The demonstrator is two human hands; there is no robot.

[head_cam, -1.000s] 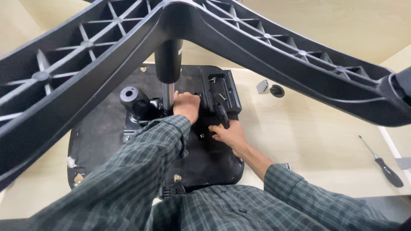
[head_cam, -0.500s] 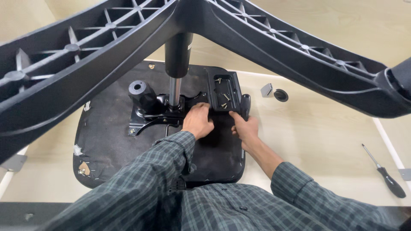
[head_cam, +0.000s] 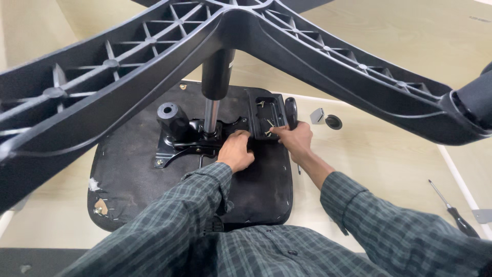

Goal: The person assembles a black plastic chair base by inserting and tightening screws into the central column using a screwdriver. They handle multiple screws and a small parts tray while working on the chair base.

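We look down on an upturned black office-chair seat pan (head_cam: 128, 179) lying underside up on the pale wooden table (head_cam: 389, 159), with the black ribbed plastic five-star chair base (head_cam: 328, 56) spreading overhead on its dark gas-lift column (head_cam: 216, 77). Our left hand (head_cam: 236, 151) rests curled on the black metal tilt mechanism plate (head_cam: 189, 143) bolted to the seat, fingers closed loosely at the plate's right edge; whether they pinch anything is hard to tell from this angle. Our right hand (head_cam: 296, 141) is closed around the black lever handle (head_cam: 291, 112) beside the black rectangular plastic bracket with screws (head_cam: 266, 115).

Compared with half a second ago, the right hand has shifted outward to the right, off the seat's middle and onto the handle; the left hand has stayed at the mechanism.

A black-handled screwdriver (head_cam: 453, 210) lies well apart on the table to the right; a small grey cap and a black round disc (head_cam: 327, 119) sit just beyond the seat.
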